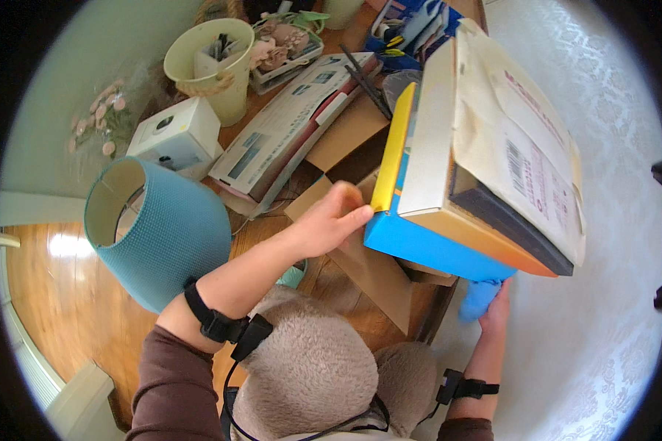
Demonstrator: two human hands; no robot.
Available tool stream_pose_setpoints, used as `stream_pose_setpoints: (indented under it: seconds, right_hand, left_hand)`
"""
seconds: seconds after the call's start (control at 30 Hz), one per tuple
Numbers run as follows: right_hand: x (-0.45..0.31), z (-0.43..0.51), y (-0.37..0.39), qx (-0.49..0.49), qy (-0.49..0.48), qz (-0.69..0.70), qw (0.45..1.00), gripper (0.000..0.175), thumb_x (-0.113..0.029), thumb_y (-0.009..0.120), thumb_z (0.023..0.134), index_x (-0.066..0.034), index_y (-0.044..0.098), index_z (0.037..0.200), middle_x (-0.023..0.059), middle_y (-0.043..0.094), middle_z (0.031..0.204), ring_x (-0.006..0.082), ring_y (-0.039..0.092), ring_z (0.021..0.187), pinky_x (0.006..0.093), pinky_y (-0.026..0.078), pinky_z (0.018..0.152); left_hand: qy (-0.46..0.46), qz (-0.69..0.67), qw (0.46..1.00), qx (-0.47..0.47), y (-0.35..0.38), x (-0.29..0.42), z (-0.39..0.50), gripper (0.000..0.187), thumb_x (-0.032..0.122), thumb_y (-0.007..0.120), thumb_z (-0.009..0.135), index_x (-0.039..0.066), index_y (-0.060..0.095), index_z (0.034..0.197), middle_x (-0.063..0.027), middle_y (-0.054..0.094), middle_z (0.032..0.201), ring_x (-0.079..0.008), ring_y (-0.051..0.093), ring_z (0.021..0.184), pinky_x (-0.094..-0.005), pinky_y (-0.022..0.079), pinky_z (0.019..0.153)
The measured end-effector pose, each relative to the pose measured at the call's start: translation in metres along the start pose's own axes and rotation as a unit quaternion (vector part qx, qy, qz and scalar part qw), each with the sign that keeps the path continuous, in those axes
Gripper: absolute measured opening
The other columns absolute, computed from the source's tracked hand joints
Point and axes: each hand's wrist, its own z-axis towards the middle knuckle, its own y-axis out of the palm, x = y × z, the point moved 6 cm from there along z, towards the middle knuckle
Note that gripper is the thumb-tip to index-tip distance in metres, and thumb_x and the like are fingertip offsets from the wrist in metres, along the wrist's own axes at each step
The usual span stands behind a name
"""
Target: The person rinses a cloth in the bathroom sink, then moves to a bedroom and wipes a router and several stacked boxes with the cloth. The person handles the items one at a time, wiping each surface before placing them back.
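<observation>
My left hand (334,220) is at the near left corner of a stack of boxes, its thumb at the yellow flap (393,154) of a blue box (430,248). Below the stack's near right corner, my right hand (497,306) is partly hidden and has a crumpled blue cloth (479,299) in it. On the blue box lie a white and orange box (427,138) and a dark box (507,220), with a large paper envelope (516,138) bearing writing on top. The stack tilts.
Under the stack stands an open cardboard box (369,275). A blue lampshade (171,231) is at the left. Beyond are a long printed box (292,121), a white box (179,132), a cream bucket (220,82), artificial flowers (281,47) and a blue container (408,33) with scissors.
</observation>
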Motion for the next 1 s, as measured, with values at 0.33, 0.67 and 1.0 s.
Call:
stream_pose_setpoints:
  seconds: [0.33, 0.67, 1.0]
  right_hand:
    - [-0.032, 0.023, -0.031, -0.029, -0.125, -0.235, 0.964, 0.027, -0.018, 0.061, 0.083, -0.0008, 0.059, 0.103, 0.0041, 0.061, 0.09, 0.0112, 0.055, 0.08, 0.027, 0.045, 0.072]
    - [-0.041, 0.024, -0.001, 0.022, -0.237, -0.193, 0.952, 0.02, -0.018, 0.066, 0.079, 0.0014, 0.065, 0.086, 0.0032, 0.063, 0.08, 0.0114, 0.057, 0.074, 0.0264, 0.046, 0.066]
    - [0.002, -0.005, 0.019, 0.254, -0.154, 0.29, 0.91, 0.048, -0.032, 0.047, 0.093, -0.0018, 0.032, 0.127, 0.0152, 0.045, 0.121, 0.0227, 0.046, 0.107, 0.0387, 0.04, 0.09]
  left_hand:
    - [0.077, 0.34, 0.936, 0.042, 0.023, 0.04, 0.011, 0.096, 0.008, 0.075, 0.07, 0.011, 0.014, 0.144, -0.0167, 0.046, 0.131, -0.0266, 0.045, 0.122, -0.0342, 0.039, 0.098]
    - [0.097, 0.283, 0.933, 0.199, 0.006, 0.016, 0.021, 0.034, 0.005, 0.072, 0.074, -0.002, 0.058, 0.104, -0.0093, 0.066, 0.092, -0.015, 0.062, 0.081, -0.0272, 0.048, 0.074]
    - [-0.085, -0.176, 0.981, 0.014, 0.002, 0.038, 0.018, 0.073, 0.066, 0.035, 0.085, 0.016, 0.029, 0.138, -0.0036, 0.024, 0.145, -0.0284, 0.026, 0.13, -0.061, 0.019, 0.101]
